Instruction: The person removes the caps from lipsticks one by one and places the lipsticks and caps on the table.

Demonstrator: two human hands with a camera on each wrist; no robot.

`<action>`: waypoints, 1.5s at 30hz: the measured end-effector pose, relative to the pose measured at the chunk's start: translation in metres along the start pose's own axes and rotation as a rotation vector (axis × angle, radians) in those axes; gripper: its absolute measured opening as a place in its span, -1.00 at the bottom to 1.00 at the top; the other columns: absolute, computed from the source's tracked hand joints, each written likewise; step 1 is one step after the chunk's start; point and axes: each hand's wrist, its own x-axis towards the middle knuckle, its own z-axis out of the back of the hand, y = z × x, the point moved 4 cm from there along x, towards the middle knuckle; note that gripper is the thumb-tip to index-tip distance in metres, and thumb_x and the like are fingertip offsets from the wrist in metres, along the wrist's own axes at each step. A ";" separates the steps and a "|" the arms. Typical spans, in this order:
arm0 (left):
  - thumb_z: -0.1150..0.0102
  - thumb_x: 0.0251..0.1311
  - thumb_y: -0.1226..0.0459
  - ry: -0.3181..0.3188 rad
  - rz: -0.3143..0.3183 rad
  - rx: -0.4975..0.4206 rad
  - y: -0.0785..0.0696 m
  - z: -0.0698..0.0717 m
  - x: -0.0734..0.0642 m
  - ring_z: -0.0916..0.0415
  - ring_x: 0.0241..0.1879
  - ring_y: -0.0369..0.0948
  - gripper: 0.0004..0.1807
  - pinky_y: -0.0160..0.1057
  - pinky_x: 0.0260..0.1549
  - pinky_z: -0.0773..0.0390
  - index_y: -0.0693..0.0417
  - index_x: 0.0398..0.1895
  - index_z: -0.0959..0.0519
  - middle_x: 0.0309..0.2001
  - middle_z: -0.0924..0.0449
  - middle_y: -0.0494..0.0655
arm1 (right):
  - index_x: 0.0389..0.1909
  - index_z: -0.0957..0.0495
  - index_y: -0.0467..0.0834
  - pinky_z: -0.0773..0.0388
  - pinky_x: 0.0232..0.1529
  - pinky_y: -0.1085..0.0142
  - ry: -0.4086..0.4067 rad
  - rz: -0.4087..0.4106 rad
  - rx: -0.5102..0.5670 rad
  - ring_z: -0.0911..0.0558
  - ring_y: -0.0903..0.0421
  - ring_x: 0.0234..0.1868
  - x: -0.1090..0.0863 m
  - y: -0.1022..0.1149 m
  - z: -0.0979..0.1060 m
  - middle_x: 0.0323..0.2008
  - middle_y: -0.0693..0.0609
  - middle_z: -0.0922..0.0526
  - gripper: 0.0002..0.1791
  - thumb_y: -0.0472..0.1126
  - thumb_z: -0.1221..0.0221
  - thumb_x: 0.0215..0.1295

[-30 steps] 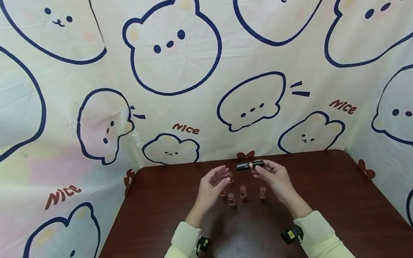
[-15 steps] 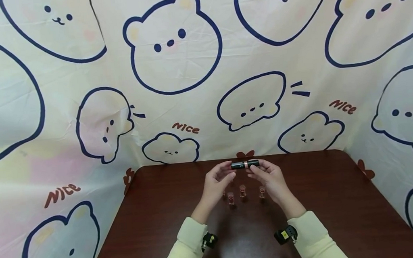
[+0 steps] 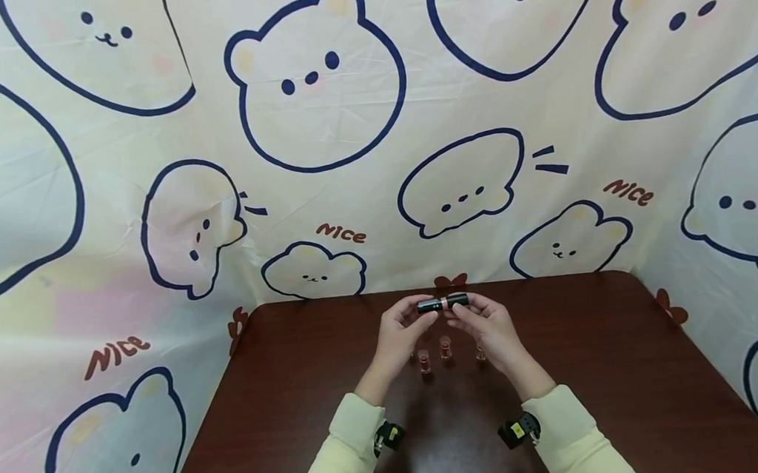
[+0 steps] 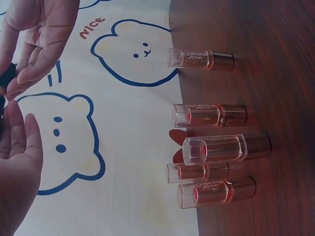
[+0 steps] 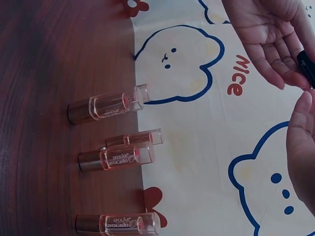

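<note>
A black lipstick tube [image 3: 443, 303] with a rose-gold band is held level above the table. My left hand [image 3: 400, 333] pinches its left end between thumb and fingers. The other end is gripped by my right hand [image 3: 493, 328], thumb on the near side. Both wrist views catch only part of the tube at the frame edge, dark against the palms. Below the hands stand several upright lipsticks with clear caps, among them one in the middle [image 3: 445, 348], one nearer [image 3: 425, 361] and one partly hidden behind the right hand [image 3: 480, 355]. In the right wrist view, one clear-capped lipstick [image 5: 118, 224] bears printed lettering.
The dark reddish-brown wooden table [image 3: 298, 391] ends at a back edge against a pale cloth [image 3: 461, 96] printed with bear outlines. That cloth also rises at both sides. A small black device is strapped on each wrist, by the pale yellow sleeves [image 3: 342, 447].
The right hand has carried the black tube leftward, while the left hand moved right and took hold of its free end. The standing lipsticks keep their places.
</note>
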 end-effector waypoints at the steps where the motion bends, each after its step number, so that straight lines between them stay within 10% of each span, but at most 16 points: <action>1: -0.20 0.28 0.39 -0.003 0.000 0.001 0.000 0.000 0.000 -0.55 -0.21 -0.24 -0.65 -0.30 -0.15 -0.58 0.43 0.07 -0.50 -0.11 -0.63 0.02 | 0.00 -0.55 -0.22 -0.56 -0.02 0.24 -0.001 -0.003 -0.004 -0.69 0.02 -0.11 0.000 -0.001 0.000 -0.18 -0.01 -0.70 -0.73 -0.23 -0.22 0.33; 26: -0.26 0.23 0.40 -0.042 0.006 0.035 0.003 0.005 -0.005 -0.54 -0.28 -0.22 -0.75 -0.19 -0.16 -0.61 0.36 -0.06 -0.59 -0.20 -0.65 -0.02 | 0.01 -0.50 -0.34 -0.55 0.01 0.21 -0.012 0.078 -0.128 -0.69 0.07 -0.15 -0.005 -0.007 -0.005 -0.19 0.03 -0.69 -0.68 -0.22 -0.21 0.35; 34: -0.24 0.24 0.40 -0.036 -0.005 0.020 0.001 0.005 -0.004 -0.54 -0.14 0.27 -0.74 -0.29 -0.21 -0.60 0.42 -0.07 -0.59 -0.24 -0.67 0.01 | 0.00 -0.48 -0.41 -0.57 -0.02 0.27 -0.030 0.144 -0.174 -0.68 0.03 -0.15 -0.004 -0.006 -0.007 -0.20 0.04 -0.68 -0.67 -0.24 -0.19 0.36; 45: -0.25 0.23 0.40 -0.046 0.035 0.023 0.002 0.007 -0.005 -0.61 -0.32 -0.25 -0.77 -0.26 -0.20 -0.61 0.37 -0.09 -0.61 -0.27 -0.68 0.10 | -0.02 -0.54 -0.36 -0.59 -0.07 0.29 -0.087 0.145 -0.264 -0.69 0.03 -0.18 -0.003 -0.007 -0.006 -0.19 -0.14 -0.68 -0.69 -0.25 -0.24 0.32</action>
